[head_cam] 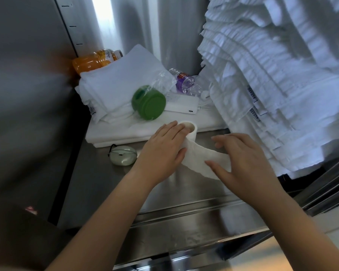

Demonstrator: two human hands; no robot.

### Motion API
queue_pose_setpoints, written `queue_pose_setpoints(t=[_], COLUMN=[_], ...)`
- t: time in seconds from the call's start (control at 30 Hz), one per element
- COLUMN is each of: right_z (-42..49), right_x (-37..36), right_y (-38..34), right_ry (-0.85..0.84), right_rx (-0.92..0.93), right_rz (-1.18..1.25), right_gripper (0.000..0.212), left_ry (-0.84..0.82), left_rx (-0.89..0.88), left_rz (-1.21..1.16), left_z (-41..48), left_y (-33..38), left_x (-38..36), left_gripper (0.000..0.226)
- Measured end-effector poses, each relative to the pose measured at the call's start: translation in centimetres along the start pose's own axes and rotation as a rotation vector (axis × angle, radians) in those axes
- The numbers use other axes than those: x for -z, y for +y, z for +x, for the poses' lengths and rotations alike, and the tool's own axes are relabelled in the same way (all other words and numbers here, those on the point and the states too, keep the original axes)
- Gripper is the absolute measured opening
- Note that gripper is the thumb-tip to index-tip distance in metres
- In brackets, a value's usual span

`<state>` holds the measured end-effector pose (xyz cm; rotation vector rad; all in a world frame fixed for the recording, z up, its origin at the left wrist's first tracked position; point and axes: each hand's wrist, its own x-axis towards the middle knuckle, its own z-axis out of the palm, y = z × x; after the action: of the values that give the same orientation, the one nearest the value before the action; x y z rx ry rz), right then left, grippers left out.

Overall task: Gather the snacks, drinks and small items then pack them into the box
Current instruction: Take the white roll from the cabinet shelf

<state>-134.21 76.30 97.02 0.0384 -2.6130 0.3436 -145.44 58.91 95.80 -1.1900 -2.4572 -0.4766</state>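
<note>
A white toilet paper roll (192, 132) lies on a steel shelf (110, 184), with a loose strip of paper (202, 155) trailing to the right. My left hand (162, 151) grips the roll, its fingertips over the cardboard core. My right hand (241, 159) rests on the loose strip with fingers spread. Behind lie a green round container (149, 102), an orange juice bottle (94, 60) on its side, a clear water bottle with a purple label (184, 83), a white power bank (184, 106) and a pale green earbud case (123, 155). No box is in view.
Folded white towels (115, 83) are stacked at the back left under the green container. A tall pile of folded white linens (272, 75) fills the right side. Steel walls enclose the shelf at left and back. A crumpled clear plastic bag (162, 79) lies by the bottles.
</note>
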Motion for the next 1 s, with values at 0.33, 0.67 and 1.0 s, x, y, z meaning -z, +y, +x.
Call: queue_pose_setpoints(t=[0.33, 0.67, 1.0], right_z=[2.4, 4.3, 5.2], right_x=[-1.7, -2.1, -2.4], right_y=[-0.6, 1.1, 0.0], right_ry=[-0.026, -0.043, 0.060], right_rx=[0.021, -0.064, 0.024], right_rz=[-0.064, -0.048, 0.007], right_gripper=[0.013, 0.004, 0.014], left_ry=[-0.018, -0.007, 0.095], left_rx=[0.003, 0.054, 0.114], left_rz=[-0.025, -0.154, -0.146], left_z=[-0.2, 0.2, 0.9], left_y=[-0.3, -0.8, -1.5], left_x=[0.0, -0.1, 1.3], left_gripper=[0.049, 0.034, 0.025])
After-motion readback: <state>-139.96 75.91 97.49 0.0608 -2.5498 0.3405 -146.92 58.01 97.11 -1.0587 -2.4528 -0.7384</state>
